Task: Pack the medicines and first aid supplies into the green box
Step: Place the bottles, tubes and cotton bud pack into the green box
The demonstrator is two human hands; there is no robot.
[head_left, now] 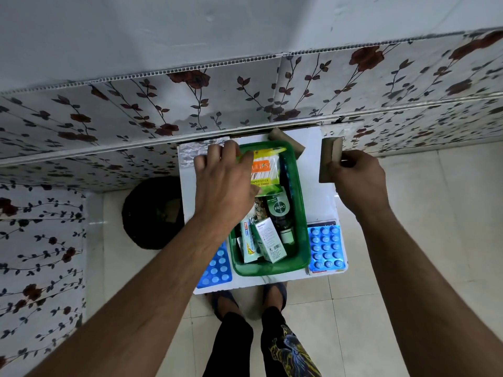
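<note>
The green box (300, 213) stands on a small white table (318, 170). In it lie a dark Dettol bottle (280, 213), a white carton (270, 239) and a tube box (249, 242). My left hand (223, 183) holds a yellow-green packet of cotton swabs (265, 170) over the box's far end. My right hand (359, 175) grips a brown bandage roll (329, 159) to the right of the box, above the table. A second brown roll (285, 141) lies behind the box. Blue tablet strips lie left (217, 268) and right (326, 246) of the box.
A silver foil strip (193, 153) lies at the table's far left corner. A dark round bin (152, 213) stands on the floor left of the table. A flower-patterned wall (136, 118) runs behind. My feet (250, 297) are at the table's near edge.
</note>
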